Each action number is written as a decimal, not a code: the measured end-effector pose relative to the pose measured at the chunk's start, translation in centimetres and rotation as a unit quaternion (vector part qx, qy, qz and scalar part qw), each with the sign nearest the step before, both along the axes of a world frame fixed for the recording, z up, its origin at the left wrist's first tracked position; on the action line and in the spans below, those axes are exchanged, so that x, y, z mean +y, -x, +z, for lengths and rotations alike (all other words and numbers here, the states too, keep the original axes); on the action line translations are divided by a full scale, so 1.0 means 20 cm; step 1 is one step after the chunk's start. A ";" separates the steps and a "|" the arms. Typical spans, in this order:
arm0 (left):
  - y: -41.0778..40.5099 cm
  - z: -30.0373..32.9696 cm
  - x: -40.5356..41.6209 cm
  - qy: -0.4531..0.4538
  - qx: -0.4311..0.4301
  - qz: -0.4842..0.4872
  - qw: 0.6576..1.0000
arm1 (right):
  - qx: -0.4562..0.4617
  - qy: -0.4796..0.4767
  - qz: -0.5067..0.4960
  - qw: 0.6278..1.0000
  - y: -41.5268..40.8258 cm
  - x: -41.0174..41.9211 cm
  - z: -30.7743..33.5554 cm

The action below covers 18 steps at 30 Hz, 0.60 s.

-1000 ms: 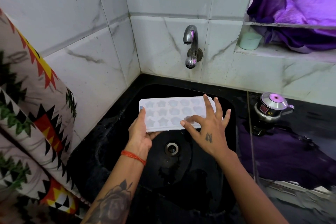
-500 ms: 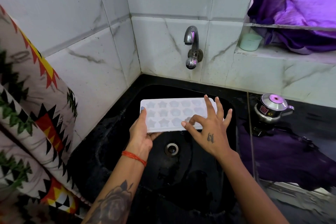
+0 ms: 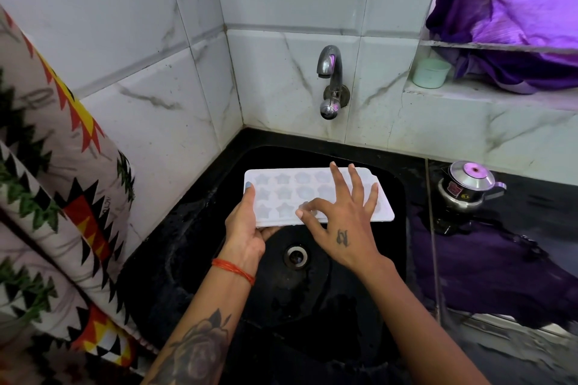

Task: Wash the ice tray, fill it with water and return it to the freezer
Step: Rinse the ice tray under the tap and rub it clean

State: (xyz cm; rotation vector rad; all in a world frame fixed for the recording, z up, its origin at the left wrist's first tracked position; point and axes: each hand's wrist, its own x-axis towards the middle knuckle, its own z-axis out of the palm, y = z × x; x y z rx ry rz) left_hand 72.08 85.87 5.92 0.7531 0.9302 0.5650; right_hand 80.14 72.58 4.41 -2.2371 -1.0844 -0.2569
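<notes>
A white ice tray (image 3: pixel 283 194) with star and round moulds hangs level over the black sink (image 3: pixel 194 228). My left hand (image 3: pixel 247 228) grips its near left corner, thumb on top and fingers underneath. My right hand (image 3: pixel 339 222) lies over the tray's right half. Its index finger curls down into a mould near the front edge, and the other fingers are spread straight. The chrome tap (image 3: pixel 330 81) on the back wall shows no water running.
The sink drain (image 3: pixel 295 256) lies below the tray. A small steel kettle (image 3: pixel 469 186) stands on the black counter at right, above a purple cloth (image 3: pixel 488 272). A pale green cup (image 3: pixel 430 72) sits on the ledge. Patterned fabric (image 3: pixel 47 197) hangs at left.
The hands and tray have barely moved. My right index finger has shifted slightly over the tray's front moulds.
</notes>
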 end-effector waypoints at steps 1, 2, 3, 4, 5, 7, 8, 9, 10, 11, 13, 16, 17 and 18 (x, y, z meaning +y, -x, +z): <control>0.00 0.00 0.00 0.000 0.000 0.000 1.000 | 0.003 0.006 0.003 1.000 0.00 0.00 0.00; 0.00 0.00 0.00 -0.001 0.000 0.000 1.000 | 0.008 0.011 0.007 1.000 0.00 0.00 0.00; 0.00 0.00 0.00 -0.002 0.001 -0.001 1.000 | 0.015 0.015 0.012 1.000 0.00 0.00 0.01; 0.00 0.00 -0.01 -0.003 0.001 -0.002 1.000 | 0.020 0.019 0.015 1.000 0.00 0.00 0.01; 0.00 0.00 -0.01 -0.002 0.002 -0.003 1.000 | 0.022 0.023 0.018 0.999 0.00 0.00 0.01; 0.01 0.00 -0.01 0.000 0.003 -0.004 1.000 | 0.021 0.030 0.022 0.999 -0.01 -0.01 0.02; 0.01 0.00 -0.01 0.000 0.002 -0.003 1.000 | 0.017 0.031 0.022 0.999 -0.01 -0.02 0.01; 0.01 0.00 -0.01 0.000 0.002 -0.004 1.000 | 0.009 0.033 0.021 0.999 -0.01 -0.02 0.01; 0.01 0.00 -0.01 -0.001 0.003 -0.005 1.000 | -0.002 0.035 0.018 0.999 -0.01 -0.02 0.01; 0.00 0.00 -0.01 -0.002 0.003 -0.005 1.000 | -0.016 0.039 0.014 0.999 -0.02 -0.02 0.01; 0.00 0.00 -0.01 -0.002 0.004 -0.003 1.000 | -0.042 0.050 0.002 0.998 -0.02 -0.02 0.00; 0.00 0.00 -0.01 -0.001 0.002 -0.006 1.000 | -0.060 0.049 -0.004 0.997 -0.02 -0.01 0.00; -0.01 0.00 -0.01 -0.001 0.002 -0.006 1.000 | -0.055 0.043 -0.003 0.998 -0.02 -0.01 0.00; -0.01 0.00 -0.01 -0.001 0.002 -0.006 1.000 | -0.044 0.037 -0.001 0.998 -0.02 -0.01 0.00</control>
